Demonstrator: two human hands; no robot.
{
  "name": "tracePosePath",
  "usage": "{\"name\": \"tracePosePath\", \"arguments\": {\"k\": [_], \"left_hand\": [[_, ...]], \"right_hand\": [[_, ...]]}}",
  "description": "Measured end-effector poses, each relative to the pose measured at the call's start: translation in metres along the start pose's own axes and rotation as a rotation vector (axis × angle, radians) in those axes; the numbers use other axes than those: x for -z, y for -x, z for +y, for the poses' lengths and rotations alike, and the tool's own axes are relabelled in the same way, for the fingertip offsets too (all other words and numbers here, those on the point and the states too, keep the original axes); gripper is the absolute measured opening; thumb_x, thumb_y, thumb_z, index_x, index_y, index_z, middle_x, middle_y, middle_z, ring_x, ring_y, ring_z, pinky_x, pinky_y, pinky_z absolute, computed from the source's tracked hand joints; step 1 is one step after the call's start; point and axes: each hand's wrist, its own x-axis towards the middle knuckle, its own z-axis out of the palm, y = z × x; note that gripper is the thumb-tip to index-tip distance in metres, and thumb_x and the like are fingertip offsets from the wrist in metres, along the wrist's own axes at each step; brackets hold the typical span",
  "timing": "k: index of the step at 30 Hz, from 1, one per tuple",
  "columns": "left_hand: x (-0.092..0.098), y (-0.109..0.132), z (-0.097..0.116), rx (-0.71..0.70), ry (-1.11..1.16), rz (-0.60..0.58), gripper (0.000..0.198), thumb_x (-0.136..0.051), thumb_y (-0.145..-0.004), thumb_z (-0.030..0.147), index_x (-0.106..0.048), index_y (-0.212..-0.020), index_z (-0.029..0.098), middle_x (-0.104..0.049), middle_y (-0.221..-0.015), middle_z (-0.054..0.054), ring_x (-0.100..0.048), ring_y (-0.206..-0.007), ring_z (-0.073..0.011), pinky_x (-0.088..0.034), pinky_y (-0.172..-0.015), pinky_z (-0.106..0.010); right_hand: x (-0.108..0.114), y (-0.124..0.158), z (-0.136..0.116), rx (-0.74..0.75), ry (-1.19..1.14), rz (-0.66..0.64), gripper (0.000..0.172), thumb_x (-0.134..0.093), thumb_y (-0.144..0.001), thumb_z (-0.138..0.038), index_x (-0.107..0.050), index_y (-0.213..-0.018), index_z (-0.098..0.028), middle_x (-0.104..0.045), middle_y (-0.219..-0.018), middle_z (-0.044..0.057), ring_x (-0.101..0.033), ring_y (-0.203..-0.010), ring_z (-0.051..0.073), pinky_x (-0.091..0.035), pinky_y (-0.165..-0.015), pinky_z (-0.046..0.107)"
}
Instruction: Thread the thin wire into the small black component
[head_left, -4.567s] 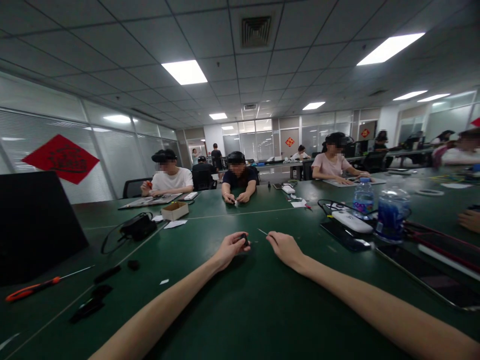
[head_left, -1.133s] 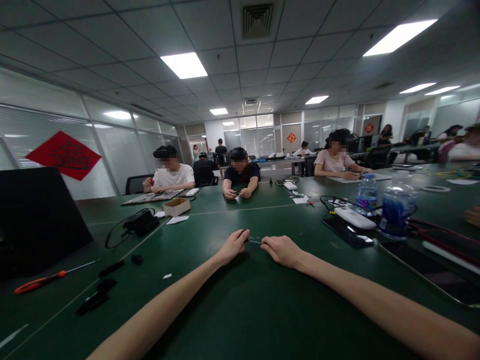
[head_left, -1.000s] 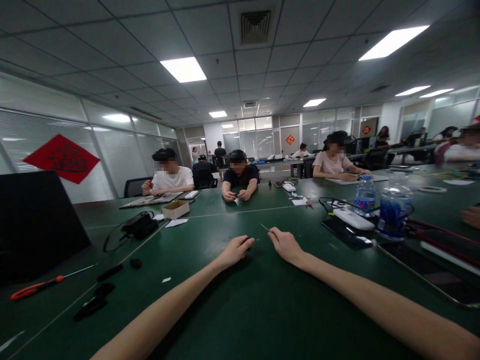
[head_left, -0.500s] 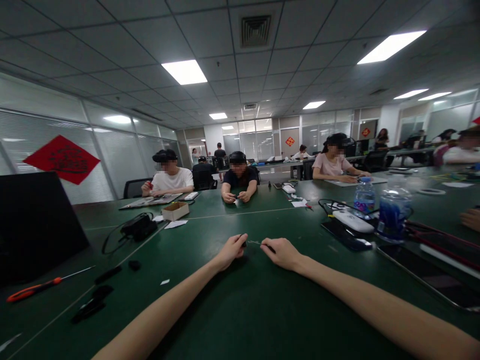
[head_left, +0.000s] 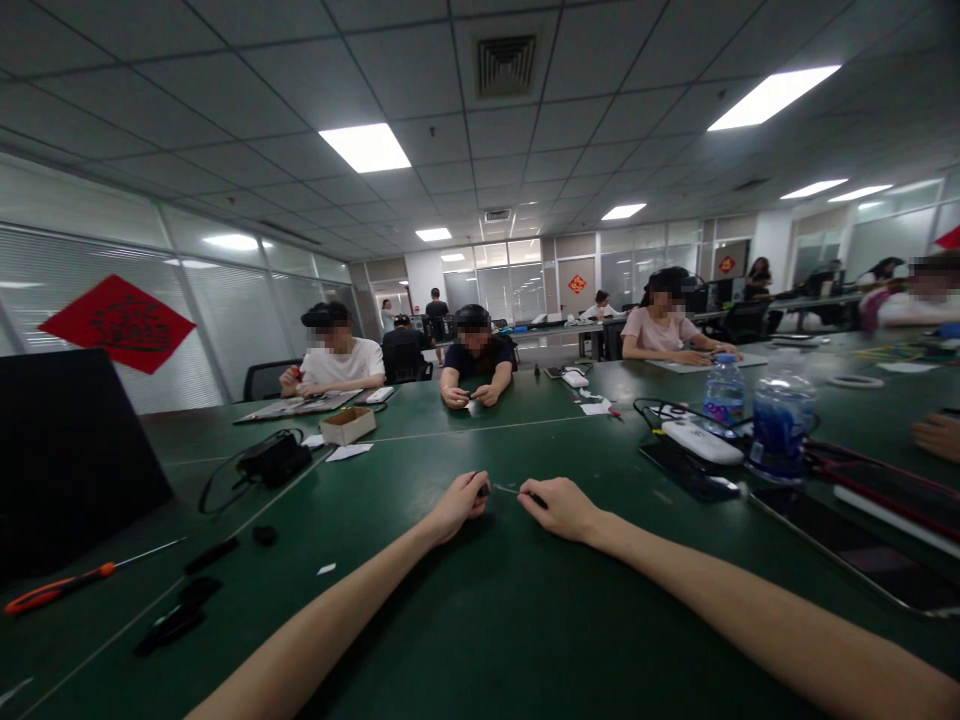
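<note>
My left hand (head_left: pixel 459 508) is closed around a small black piece (head_left: pixel 484 490), of which only an edge shows at the fingertips. Across a narrow gap, my right hand (head_left: pixel 561 508) pinches a thin tool with a dark handle and a slim metal shaft (head_left: pixel 507 489). Its shaft points left, toward the black piece; whether the tip touches it I cannot tell. Both forearms reach in low over the green table (head_left: pixel 480 620).
At left lie an orange-and-black screwdriver (head_left: pixel 64 588), black pieces (head_left: pixel 174 622), a black device with a cable (head_left: pixel 274 457) and an open cardboard box (head_left: pixel 348 426). Phones (head_left: pixel 855 550), a white device (head_left: pixel 702 442) and bottles (head_left: pixel 781 425) stand right. Co-workers sit opposite.
The whole view has shifted slightly to the left. Both hands keep their holds and nearly the same position over the table.
</note>
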Motion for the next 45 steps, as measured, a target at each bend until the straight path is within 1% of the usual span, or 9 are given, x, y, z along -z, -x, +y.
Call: {"name": "tracePosePath", "arguments": {"k": [4,10,17,22,27,33,39,45], "left_hand": [[0.0012,-0.0019,-0.0024,0.013,0.005,0.001,0.032,-0.047,-0.081,0.047,-0.046,-0.077,0.016,-0.031,-0.056,0.007,-0.025,-0.042,-0.0038,-0.015,-0.041,-0.018],[0.0020,-0.0027,-0.0037,0.011,0.005,-0.004,0.030,-0.047,-0.081,0.045,-0.045,-0.077,0.016,-0.031,-0.055,0.007,-0.025,-0.041,-0.0037,-0.016,-0.041,-0.018],[-0.0014,0.0008,0.0020,0.024,-0.020,0.022,0.030,-0.047,-0.080,0.046,-0.045,-0.078,0.016,-0.032,-0.056,0.007,-0.026,-0.042,-0.0036,-0.018,-0.042,-0.018],[-0.0027,0.0027,0.0051,0.027,-0.022,0.000,0.033,-0.047,-0.080,0.048,-0.045,-0.079,0.016,-0.033,-0.057,0.006,-0.026,-0.042,-0.0036,-0.018,-0.042,-0.018],[-0.0014,0.0020,0.0028,0.017,-0.004,-0.011,0.037,-0.046,-0.082,0.052,-0.045,-0.080,0.015,-0.032,-0.058,0.006,-0.026,-0.044,-0.0036,-0.017,-0.042,-0.017],[-0.0020,0.0002,0.0000,0.007,-0.033,-0.006,0.041,-0.047,-0.081,0.056,-0.046,-0.080,0.015,-0.030,-0.058,0.007,-0.025,-0.045,-0.0038,-0.017,-0.042,-0.017],[-0.0048,0.0003,-0.0004,-0.010,-0.090,0.000,0.043,-0.049,-0.079,0.058,-0.048,-0.079,0.015,-0.030,-0.059,0.006,-0.025,-0.046,-0.0044,-0.019,-0.042,-0.017],[-0.0035,0.0003,-0.0006,0.008,-0.091,-0.023,0.042,-0.050,-0.079,0.057,-0.048,-0.080,0.015,-0.031,-0.061,0.006,-0.026,-0.048,-0.0046,-0.019,-0.043,-0.017]], "right_hand": [[0.0004,-0.0002,-0.0001,-0.002,0.005,-0.010,0.031,-0.038,-0.093,-0.039,-0.063,-0.101,-0.022,-0.066,-0.079,0.003,-0.060,-0.066,0.014,-0.040,-0.064,0.023],[0.0002,-0.0002,0.0003,-0.003,0.002,-0.011,0.032,-0.037,-0.093,-0.040,-0.063,-0.100,-0.023,-0.067,-0.080,0.003,-0.060,-0.068,0.014,-0.039,-0.065,0.023],[0.0006,-0.0006,-0.0001,-0.004,-0.013,-0.022,0.032,-0.038,-0.093,-0.040,-0.063,-0.100,-0.022,-0.067,-0.080,0.003,-0.061,-0.068,0.014,-0.040,-0.066,0.023],[0.0007,-0.0004,0.0000,-0.003,-0.012,-0.023,0.031,-0.039,-0.093,-0.039,-0.063,-0.100,-0.021,-0.067,-0.080,0.003,-0.060,-0.068,0.014,-0.041,-0.066,0.023],[0.0028,-0.0001,0.0001,0.034,-0.014,-0.027,0.030,-0.040,-0.092,-0.038,-0.064,-0.100,-0.021,-0.067,-0.079,0.003,-0.060,-0.067,0.014,-0.041,-0.065,0.023],[0.0037,-0.0006,0.0002,0.123,0.001,-0.079,0.029,-0.041,-0.091,-0.037,-0.064,-0.101,-0.021,-0.068,-0.081,0.003,-0.061,-0.069,0.014,-0.041,-0.067,0.023],[0.0016,-0.0005,0.0009,0.111,0.024,-0.053,0.030,-0.040,-0.092,-0.037,-0.064,-0.100,-0.021,-0.068,-0.081,0.003,-0.061,-0.069,0.014,-0.040,-0.067,0.023],[0.0038,0.0001,-0.0011,0.111,0.034,-0.047,0.030,-0.040,-0.092,-0.037,-0.064,-0.099,-0.021,-0.068,-0.080,0.003,-0.060,-0.067,0.013,-0.040,-0.065,0.022]]}}
